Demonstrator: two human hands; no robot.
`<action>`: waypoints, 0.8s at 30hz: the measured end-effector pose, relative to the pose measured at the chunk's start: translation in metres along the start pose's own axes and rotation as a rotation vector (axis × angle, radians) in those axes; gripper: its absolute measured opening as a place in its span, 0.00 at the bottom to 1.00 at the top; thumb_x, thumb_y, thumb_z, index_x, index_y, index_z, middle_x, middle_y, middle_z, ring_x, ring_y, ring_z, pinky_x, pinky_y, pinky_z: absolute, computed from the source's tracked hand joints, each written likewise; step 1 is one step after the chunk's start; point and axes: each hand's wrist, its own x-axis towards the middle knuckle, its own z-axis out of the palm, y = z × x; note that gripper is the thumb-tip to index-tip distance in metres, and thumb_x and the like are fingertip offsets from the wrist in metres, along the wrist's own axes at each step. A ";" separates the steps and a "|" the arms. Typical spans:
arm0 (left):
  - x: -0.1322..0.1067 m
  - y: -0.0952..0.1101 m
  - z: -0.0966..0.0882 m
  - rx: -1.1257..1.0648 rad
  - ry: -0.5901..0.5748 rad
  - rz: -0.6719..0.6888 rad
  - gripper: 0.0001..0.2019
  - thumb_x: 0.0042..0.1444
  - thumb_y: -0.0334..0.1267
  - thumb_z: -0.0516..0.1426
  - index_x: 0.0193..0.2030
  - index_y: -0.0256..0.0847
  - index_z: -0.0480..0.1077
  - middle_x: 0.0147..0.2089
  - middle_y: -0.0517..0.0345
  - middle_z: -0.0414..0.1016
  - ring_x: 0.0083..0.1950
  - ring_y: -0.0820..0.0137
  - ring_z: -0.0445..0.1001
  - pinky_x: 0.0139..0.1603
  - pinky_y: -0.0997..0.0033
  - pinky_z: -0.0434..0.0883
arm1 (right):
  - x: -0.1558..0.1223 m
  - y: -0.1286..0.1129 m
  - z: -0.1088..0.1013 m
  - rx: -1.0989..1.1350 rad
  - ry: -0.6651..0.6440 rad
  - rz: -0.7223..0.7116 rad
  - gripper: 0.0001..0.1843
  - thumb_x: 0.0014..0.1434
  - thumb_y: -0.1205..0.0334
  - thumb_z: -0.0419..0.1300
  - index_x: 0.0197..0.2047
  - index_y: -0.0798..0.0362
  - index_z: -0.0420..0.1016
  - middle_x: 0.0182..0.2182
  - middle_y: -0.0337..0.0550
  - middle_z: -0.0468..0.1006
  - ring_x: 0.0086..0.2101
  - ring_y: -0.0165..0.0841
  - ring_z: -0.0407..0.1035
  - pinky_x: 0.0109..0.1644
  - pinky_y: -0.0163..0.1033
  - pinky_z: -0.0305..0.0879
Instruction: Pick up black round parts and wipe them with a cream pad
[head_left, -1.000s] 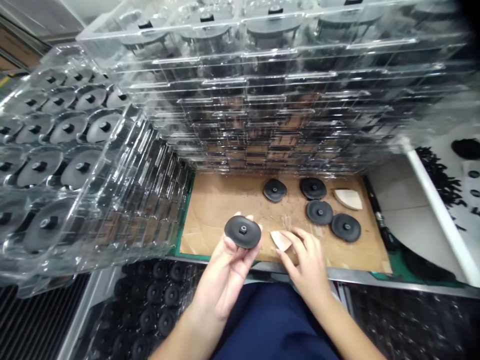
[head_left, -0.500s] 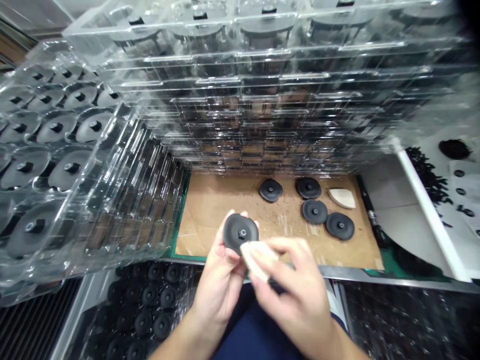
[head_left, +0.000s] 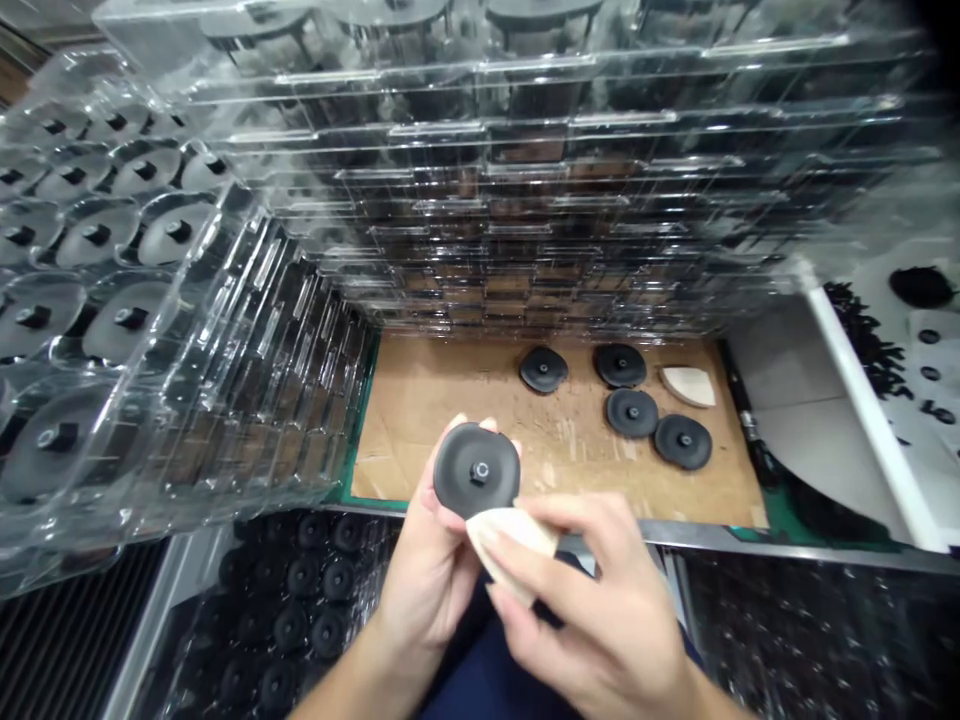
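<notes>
At the near edge of the cardboard-covered table (head_left: 420, 400), the left hand (head_left: 431, 575) holds a round black plastic disc (head_left: 477, 470) in a closed grip while the right hand (head_left: 607, 625) pinches a beige wedge-shaped pad (head_left: 511, 530) against its lower rim, apparently mid-wipe, a step that next calls for turning the disc steadily.

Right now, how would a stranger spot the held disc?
Find the cardboard sheet below the stacked clear trays. At its near edge the left hand holds one black disc. Unlike the four discs lying flat, it is raised, a pale wedge at its rim.
</notes>
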 end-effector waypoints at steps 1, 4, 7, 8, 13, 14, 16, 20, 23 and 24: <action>0.000 0.000 0.000 0.008 -0.002 0.009 0.23 0.41 0.38 0.70 0.47 0.55 0.76 0.54 0.64 0.76 0.52 0.67 0.75 0.48 0.77 0.73 | 0.003 0.004 0.000 0.002 -0.001 -0.001 0.12 0.57 0.70 0.61 0.43 0.54 0.81 0.38 0.48 0.76 0.37 0.34 0.68 0.40 0.40 0.70; 0.001 0.004 -0.002 0.025 -0.030 0.018 0.25 0.38 0.41 0.71 0.47 0.52 0.76 0.53 0.61 0.77 0.54 0.67 0.74 0.52 0.76 0.72 | 0.019 0.024 -0.005 -0.022 -0.005 -0.006 0.11 0.58 0.69 0.60 0.43 0.52 0.80 0.39 0.47 0.77 0.40 0.36 0.69 0.44 0.44 0.69; 0.000 0.013 -0.005 0.005 -0.090 -0.100 0.24 0.42 0.42 0.69 0.50 0.53 0.75 0.50 0.60 0.79 0.50 0.68 0.76 0.50 0.72 0.75 | 0.032 0.041 -0.014 0.029 -0.092 -0.174 0.10 0.60 0.67 0.59 0.42 0.49 0.80 0.43 0.46 0.77 0.45 0.38 0.68 0.51 0.49 0.67; -0.001 0.017 -0.007 0.005 -0.110 -0.140 0.23 0.44 0.42 0.68 0.50 0.53 0.75 0.49 0.60 0.80 0.48 0.69 0.77 0.49 0.72 0.75 | 0.033 0.043 -0.018 0.048 -0.121 -0.207 0.10 0.60 0.67 0.59 0.42 0.48 0.80 0.45 0.46 0.77 0.46 0.38 0.68 0.53 0.50 0.66; -0.003 0.025 -0.007 0.011 -0.184 -0.221 0.21 0.43 0.42 0.68 0.47 0.48 0.77 0.48 0.56 0.80 0.48 0.66 0.78 0.48 0.71 0.76 | 0.031 0.041 -0.033 0.062 -0.288 -0.177 0.15 0.59 0.70 0.60 0.49 0.47 0.77 0.48 0.46 0.75 0.48 0.37 0.66 0.50 0.46 0.68; -0.003 0.024 -0.006 0.006 -0.196 -0.242 0.21 0.43 0.42 0.68 0.47 0.47 0.77 0.47 0.56 0.81 0.47 0.66 0.78 0.47 0.71 0.77 | 0.032 0.041 -0.034 0.052 -0.305 -0.205 0.15 0.60 0.69 0.60 0.49 0.47 0.77 0.49 0.45 0.75 0.49 0.37 0.66 0.51 0.47 0.68; -0.002 0.022 -0.003 0.009 -0.220 -0.282 0.21 0.43 0.43 0.68 0.46 0.44 0.78 0.43 0.56 0.82 0.43 0.67 0.79 0.45 0.71 0.77 | 0.035 0.042 -0.034 0.033 -0.287 -0.248 0.13 0.61 0.67 0.59 0.48 0.47 0.77 0.49 0.45 0.75 0.49 0.38 0.67 0.53 0.50 0.67; -0.001 0.021 -0.002 0.060 -0.214 -0.273 0.23 0.42 0.41 0.69 0.48 0.44 0.77 0.47 0.54 0.81 0.44 0.68 0.79 0.47 0.72 0.76 | 0.032 0.043 -0.037 0.050 -0.266 -0.209 0.13 0.62 0.66 0.58 0.49 0.46 0.77 0.50 0.46 0.75 0.50 0.39 0.66 0.53 0.51 0.67; 0.000 0.020 0.000 0.084 -0.200 -0.260 0.21 0.44 0.37 0.68 0.48 0.46 0.77 0.47 0.56 0.81 0.46 0.68 0.78 0.48 0.73 0.75 | 0.027 0.043 -0.040 0.049 -0.345 -0.201 0.15 0.61 0.67 0.59 0.50 0.45 0.76 0.50 0.45 0.75 0.50 0.38 0.65 0.53 0.50 0.67; 0.000 0.020 0.002 0.093 -0.213 -0.272 0.20 0.44 0.37 0.69 0.47 0.46 0.77 0.45 0.56 0.82 0.44 0.69 0.79 0.45 0.74 0.76 | 0.028 0.042 -0.041 0.045 -0.336 -0.214 0.14 0.62 0.66 0.59 0.50 0.45 0.76 0.49 0.45 0.76 0.49 0.38 0.66 0.53 0.50 0.67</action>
